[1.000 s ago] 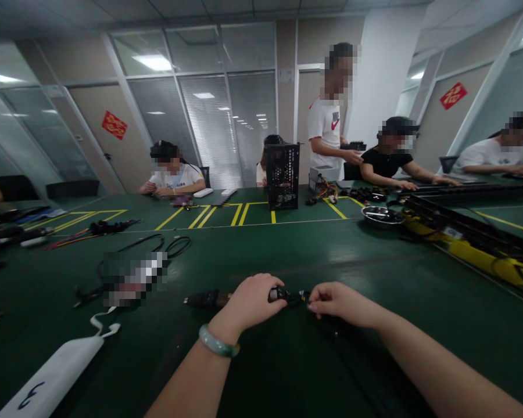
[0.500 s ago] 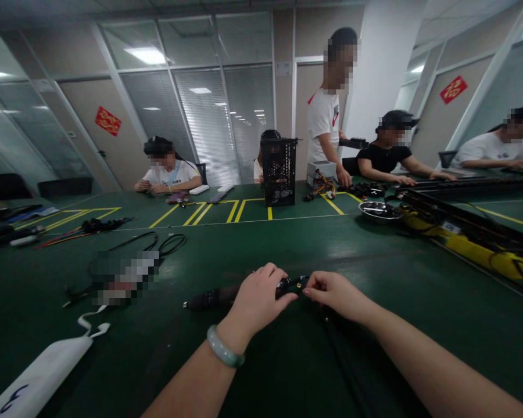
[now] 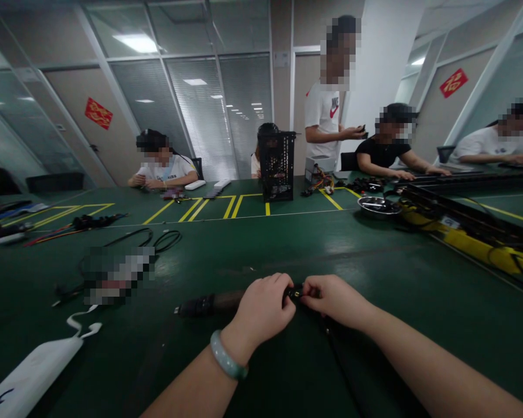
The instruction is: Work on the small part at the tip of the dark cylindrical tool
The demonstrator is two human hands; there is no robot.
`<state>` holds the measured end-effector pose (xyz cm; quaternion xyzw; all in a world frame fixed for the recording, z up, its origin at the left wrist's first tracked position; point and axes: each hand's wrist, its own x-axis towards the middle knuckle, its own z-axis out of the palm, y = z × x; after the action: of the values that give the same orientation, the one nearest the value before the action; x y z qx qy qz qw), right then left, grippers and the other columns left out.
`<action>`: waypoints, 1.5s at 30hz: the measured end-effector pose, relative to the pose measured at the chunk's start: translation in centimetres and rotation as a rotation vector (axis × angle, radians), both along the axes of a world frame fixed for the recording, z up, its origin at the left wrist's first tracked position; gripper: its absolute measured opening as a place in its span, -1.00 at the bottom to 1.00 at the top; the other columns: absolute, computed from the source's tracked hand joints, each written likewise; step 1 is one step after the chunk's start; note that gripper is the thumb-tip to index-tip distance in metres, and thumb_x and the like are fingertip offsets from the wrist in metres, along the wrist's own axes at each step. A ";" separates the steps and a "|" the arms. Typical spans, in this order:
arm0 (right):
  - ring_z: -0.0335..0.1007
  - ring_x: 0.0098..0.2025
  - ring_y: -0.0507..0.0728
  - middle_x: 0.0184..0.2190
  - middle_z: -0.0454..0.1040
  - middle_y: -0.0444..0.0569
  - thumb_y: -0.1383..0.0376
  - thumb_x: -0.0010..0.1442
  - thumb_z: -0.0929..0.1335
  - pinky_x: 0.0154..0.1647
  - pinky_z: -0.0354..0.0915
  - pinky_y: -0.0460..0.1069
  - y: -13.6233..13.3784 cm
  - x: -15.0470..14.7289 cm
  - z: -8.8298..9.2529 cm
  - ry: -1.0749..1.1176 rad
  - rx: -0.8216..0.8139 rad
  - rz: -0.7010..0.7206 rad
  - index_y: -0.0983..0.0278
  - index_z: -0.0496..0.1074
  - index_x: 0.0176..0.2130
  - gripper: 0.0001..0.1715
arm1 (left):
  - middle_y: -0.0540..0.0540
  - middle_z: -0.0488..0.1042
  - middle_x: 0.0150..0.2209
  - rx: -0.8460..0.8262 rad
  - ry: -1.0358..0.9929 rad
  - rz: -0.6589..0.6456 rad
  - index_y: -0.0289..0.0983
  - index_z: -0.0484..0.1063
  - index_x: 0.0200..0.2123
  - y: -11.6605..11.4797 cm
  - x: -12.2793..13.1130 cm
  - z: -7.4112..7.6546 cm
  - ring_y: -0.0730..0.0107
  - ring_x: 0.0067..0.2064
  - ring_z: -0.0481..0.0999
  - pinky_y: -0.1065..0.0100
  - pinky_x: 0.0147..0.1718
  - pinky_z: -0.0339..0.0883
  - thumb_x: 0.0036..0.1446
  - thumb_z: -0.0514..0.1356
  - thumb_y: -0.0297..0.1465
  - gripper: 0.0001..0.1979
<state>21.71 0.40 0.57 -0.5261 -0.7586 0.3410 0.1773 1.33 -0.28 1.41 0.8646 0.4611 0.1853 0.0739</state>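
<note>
A dark cylindrical tool (image 3: 222, 302) lies on the green table (image 3: 192, 371), its metal tip pointing left. My left hand (image 3: 268, 305), with a jade-coloured bangle at the wrist, is wrapped round the tool's right end. Just right of it, my right hand (image 3: 326, 297) pinches a small black connector (image 3: 294, 293) with a bright metal spot, close against the tool's end. A black cable (image 3: 337, 354) runs from below my right hand toward the near edge.
A white power strip (image 3: 35, 371) lies at the near left, with coiled cable (image 3: 168, 239) beyond. Farther off stand a black computer case (image 3: 278, 165) and a metal bowl (image 3: 378, 206). Black frames with yellow padding (image 3: 479, 241) lie right. Several people are round the table.
My hands have come closer together, bringing the connector nearer the tool's end. The view has shifted slightly. The standing person has raised a hand from the table.
</note>
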 end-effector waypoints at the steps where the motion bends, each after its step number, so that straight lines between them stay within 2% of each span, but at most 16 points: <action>1: 0.39 -0.51 0.01 -0.45 0.51 -0.15 0.23 0.17 0.34 -0.52 0.18 -0.15 0.0 -0.1 0.0 -0.025 0.039 -0.002 0.23 0.45 -0.32 -0.87 | -0.02 0.43 -0.22 -0.001 -0.005 0.000 -0.17 0.34 -0.17 0.0 0.0 0.0 0.26 -0.21 0.43 0.26 -0.20 0.29 0.14 0.11 -0.43 -0.84; 5: 0.39 -0.44 0.02 -0.47 0.50 -0.17 0.30 0.12 0.37 -0.47 0.15 -0.14 -0.1 -0.3 0.1 -0.107 0.178 0.000 0.22 0.47 -0.37 -0.94 | -0.02 0.44 -0.21 -0.001 -0.027 -0.019 -0.18 0.36 -0.18 0.3 0.0 -0.3 0.27 -0.20 0.43 0.25 -0.17 0.28 0.18 0.11 -0.43 -0.86; 10: 0.38 -0.41 0.03 -0.45 0.49 -0.17 0.31 0.14 0.36 -0.43 0.13 -0.13 0.2 -0.5 -0.4 -0.110 0.241 -0.012 0.21 0.47 -0.37 -0.94 | 0.01 0.43 -0.20 0.016 -0.037 -0.040 -0.16 0.37 -0.17 0.5 0.0 -0.5 0.31 -0.19 0.42 0.28 -0.16 0.27 0.20 0.11 -0.43 -0.87; 17: 0.34 -0.40 0.02 -0.44 0.46 -0.18 0.34 0.13 0.36 -0.41 0.11 -0.12 0.3 -0.5 -0.3 -0.125 0.331 0.049 0.22 0.46 -0.38 -0.95 | -0.02 0.43 -0.21 0.025 -0.009 -0.085 -0.19 0.39 -0.20 0.5 -0.1 -0.4 0.32 -0.18 0.42 0.31 -0.16 0.27 0.24 0.07 -0.44 -0.88; 26: 0.35 -0.40 0.03 -0.43 0.46 -0.18 0.32 0.16 0.35 -0.42 0.12 -0.12 0.2 -0.4 -0.3 -0.068 0.277 -0.003 0.21 0.45 -0.35 -0.95 | 0.01 0.44 -0.22 0.033 -0.043 -0.066 -0.17 0.37 -0.19 0.6 -0.1 -0.4 0.32 -0.20 0.42 0.29 -0.17 0.28 0.21 0.13 -0.42 -0.90; 31: 0.33 -0.42 0.02 -0.46 0.44 -0.19 0.34 0.14 0.36 -0.44 0.09 -0.13 0.4 -0.4 -0.7 -0.064 0.264 0.002 0.23 0.42 -0.37 -0.96 | -0.01 0.43 -0.24 0.080 -0.003 -0.066 -0.21 0.37 -0.24 0.6 0.4 -0.7 0.29 -0.17 0.41 0.25 -0.13 0.25 0.16 0.16 -0.48 -0.90; 36: 0.31 -0.41 0.02 -0.45 0.41 -0.20 0.37 0.13 0.37 -0.43 0.08 -0.13 0.3 -0.4 -0.6 -0.128 0.329 0.044 0.24 0.39 -0.39 -0.94 | -0.01 0.43 -0.25 0.086 0.000 -0.079 -0.21 0.36 -0.23 0.7 0.5 -0.9 0.29 -0.19 0.41 0.25 -0.15 0.26 0.18 0.15 -0.48 -0.92; 45: 0.35 -0.37 0.03 -0.35 0.41 -0.16 0.40 0.20 0.32 -0.38 0.10 -0.10 -0.3 -0.7 0.7 -0.377 0.489 0.165 0.23 0.40 -0.32 -0.92 | -0.04 0.44 -0.18 0.037 0.001 -0.104 -0.22 0.38 -0.18 1.0 0.1 -1.3 0.29 -0.13 0.42 0.25 -0.08 0.28 0.25 0.13 -0.44 -0.91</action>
<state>21.04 0.05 1.24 -0.4585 -0.8777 0.0585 0.1267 1.46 0.72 0.11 0.8887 0.4121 0.1894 0.0672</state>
